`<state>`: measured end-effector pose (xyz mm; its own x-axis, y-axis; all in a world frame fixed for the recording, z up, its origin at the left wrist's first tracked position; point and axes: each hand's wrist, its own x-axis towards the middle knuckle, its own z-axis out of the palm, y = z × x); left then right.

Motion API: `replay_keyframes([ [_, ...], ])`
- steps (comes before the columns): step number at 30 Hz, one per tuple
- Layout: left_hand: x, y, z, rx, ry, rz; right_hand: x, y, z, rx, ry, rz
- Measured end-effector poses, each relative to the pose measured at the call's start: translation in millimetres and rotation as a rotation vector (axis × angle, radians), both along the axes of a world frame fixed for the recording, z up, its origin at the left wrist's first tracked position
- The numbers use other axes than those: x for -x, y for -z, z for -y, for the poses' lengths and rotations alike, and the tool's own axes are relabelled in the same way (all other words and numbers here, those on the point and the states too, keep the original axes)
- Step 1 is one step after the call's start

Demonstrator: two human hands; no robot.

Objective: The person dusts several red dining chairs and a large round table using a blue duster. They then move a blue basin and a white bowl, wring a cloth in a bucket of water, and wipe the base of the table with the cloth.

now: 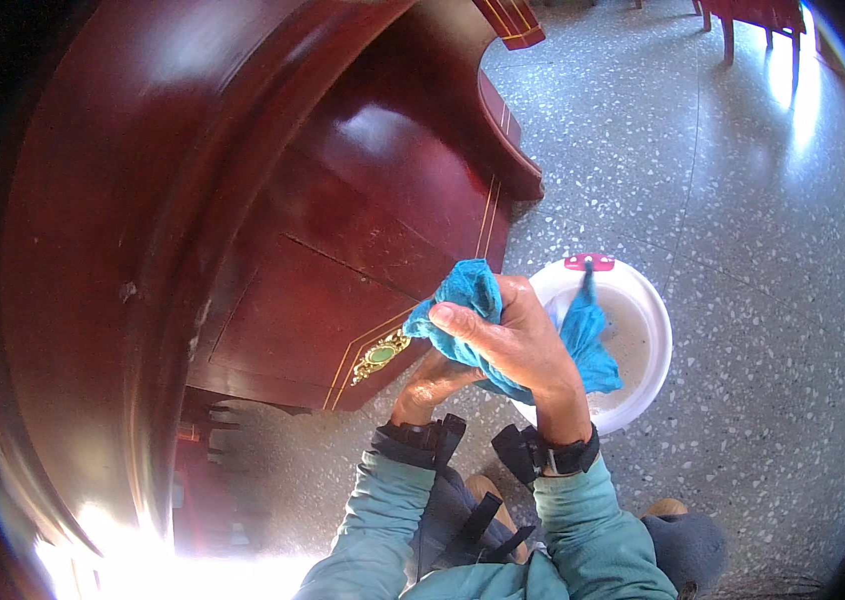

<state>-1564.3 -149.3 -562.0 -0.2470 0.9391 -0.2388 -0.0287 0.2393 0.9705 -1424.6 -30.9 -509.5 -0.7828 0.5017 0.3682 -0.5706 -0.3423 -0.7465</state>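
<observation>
Both my hands are closed around a bunched blue cloth (469, 289) in front of me. My right hand (524, 337) grips it from above, its thumb lying across the fabric. Partly hidden behind the cloth, my left hand (434, 382) holds it from below and to the left. Beyond my right hand a white plastic basin (657, 345) stands on the floor with cloudy water in it. A second blue cloth (589, 341) hangs from the pink patch on the basin's rim down into the basin.
A large glossy dark-red wooden furniture piece (302, 300) with gold lines and a gilt ornament (380, 358) fills the left side. The floor (752, 360) is speckled grey terrazzo. Red wooden furniture with legs (752, 11) stands at the upper right. My feet are below.
</observation>
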Motion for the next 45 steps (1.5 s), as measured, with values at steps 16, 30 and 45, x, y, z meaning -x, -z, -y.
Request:
replay_keyframes([
  [16, 7, -14, -5, -0.373, -0.595, -0.059, 43, 67, -19, -0.529, 1.39, 0.689],
  [30, -7, -19, -8, -0.249, -0.231, -1.202, 96, 108, 36, 0.883, -0.298, -0.011],
  [45, 31, -21, 42, -0.441, -0.945, -0.754, 106, 2, 38, 0.519, -0.17, -0.551],
])
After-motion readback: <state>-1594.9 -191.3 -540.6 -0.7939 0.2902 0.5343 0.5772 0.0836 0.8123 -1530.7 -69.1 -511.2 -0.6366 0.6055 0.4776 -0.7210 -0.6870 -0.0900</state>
